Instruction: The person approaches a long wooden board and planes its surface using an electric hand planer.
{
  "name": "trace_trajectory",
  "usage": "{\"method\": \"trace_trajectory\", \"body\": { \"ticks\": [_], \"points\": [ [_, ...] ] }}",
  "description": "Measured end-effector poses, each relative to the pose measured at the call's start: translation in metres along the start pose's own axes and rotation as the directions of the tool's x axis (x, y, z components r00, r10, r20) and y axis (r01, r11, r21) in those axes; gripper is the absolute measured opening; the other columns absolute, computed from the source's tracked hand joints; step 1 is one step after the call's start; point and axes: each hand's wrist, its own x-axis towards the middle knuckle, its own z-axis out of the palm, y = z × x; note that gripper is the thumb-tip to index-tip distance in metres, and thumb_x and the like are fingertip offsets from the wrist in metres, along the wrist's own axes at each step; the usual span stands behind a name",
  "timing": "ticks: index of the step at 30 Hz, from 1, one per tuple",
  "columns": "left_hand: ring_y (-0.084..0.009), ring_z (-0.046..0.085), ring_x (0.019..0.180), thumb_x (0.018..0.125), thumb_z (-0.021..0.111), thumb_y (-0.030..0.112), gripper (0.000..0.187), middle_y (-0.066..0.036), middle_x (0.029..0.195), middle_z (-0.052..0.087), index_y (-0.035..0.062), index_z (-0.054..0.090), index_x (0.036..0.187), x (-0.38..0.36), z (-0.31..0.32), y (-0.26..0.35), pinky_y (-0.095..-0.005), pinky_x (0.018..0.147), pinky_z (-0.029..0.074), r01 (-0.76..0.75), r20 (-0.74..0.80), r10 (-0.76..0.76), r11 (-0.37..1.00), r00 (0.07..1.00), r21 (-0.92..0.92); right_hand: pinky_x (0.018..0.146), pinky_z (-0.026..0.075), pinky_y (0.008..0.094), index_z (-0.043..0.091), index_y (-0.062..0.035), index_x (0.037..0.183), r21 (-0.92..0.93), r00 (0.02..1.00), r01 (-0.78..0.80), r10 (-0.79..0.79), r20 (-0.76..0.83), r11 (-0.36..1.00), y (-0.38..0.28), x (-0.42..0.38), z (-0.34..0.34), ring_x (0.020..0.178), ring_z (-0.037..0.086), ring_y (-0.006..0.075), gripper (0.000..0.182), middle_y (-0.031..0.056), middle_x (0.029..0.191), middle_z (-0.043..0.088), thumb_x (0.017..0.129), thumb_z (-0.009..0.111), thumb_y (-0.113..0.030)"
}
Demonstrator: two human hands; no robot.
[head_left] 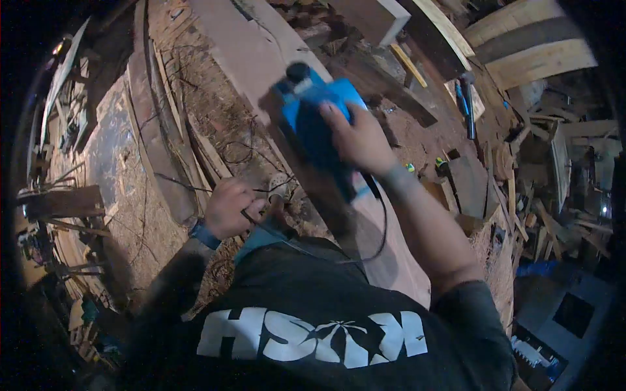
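Observation:
My right hand [366,140] is wrapped round the handle of a blue electric planer [349,92] with a dark front knob. The planer rests over a long, pale wooden plank [399,254] that runs from near my body toward the far left. Motion blurs its lower body. From its rear end a black power cord [384,228] loops down and across to my left hand [229,207]. The fingers of that hand are curled round the cord, beside the plank. On the left wrist is a dark watch [205,234].
Wood shavings [195,62] cover the ground on both sides. Long rough boards [153,137] lie to the left. Thick timbers [381,23] and a yellow strip [409,65] lie at the far right. Offcuts [468,182] and blue-handled tools [464,104] are farther right.

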Motion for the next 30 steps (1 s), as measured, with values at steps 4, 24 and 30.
{"method": "trace_trajectory", "body": {
  "ticks": [4,24,30],
  "points": [
    [-0.037,0.062,0.089,0.085,0.077,0.022,0.019,-0.013,0.091,0.066,0.0037,0.071,0.085,-0.021,-0.022,-0.024,-0.0482,0.08,0.049,0.122,-0.018,-0.121,0.992,0.992,0.033,0.06,0.052,0.0369,0.068,0.0,0.103,-0.02,0.997,0.04,-0.038,0.074,0.999,-0.046,0.144,0.042,0.063,0.067,0.0203,0.063,0.0097,0.075,0.068,0.1,0.059,-0.063],
    [-0.0365,0.064,0.073,0.069,0.083,0.022,0.023,-0.011,0.079,0.063,0.0103,0.068,0.082,0.091,0.036,0.058,-0.0474,0.064,0.051,-0.401,0.498,0.493,0.87,0.713,-0.287,0.098,0.052,0.0472,0.067,-0.0021,0.126,0.008,0.958,-0.202,0.199,-0.208,0.979,0.038,-0.294,-0.102,0.115,0.067,0.041,0.061,0.0259,0.123,0.069,0.099,0.065,-0.057],
    [-0.0352,0.063,0.071,0.067,0.082,0.017,0.026,-0.011,0.076,0.06,0.0086,0.06,0.076,0.143,0.072,0.148,-0.047,0.06,0.05,-0.508,0.59,0.707,0.699,0.389,-0.503,0.091,0.054,0.042,0.068,-0.003,0.127,0.231,0.707,-0.417,0.473,-0.526,0.879,0.042,-0.427,-0.118,0.1,0.071,0.0306,0.05,0.0182,0.105,0.074,0.098,0.071,-0.044]
  ]
}}
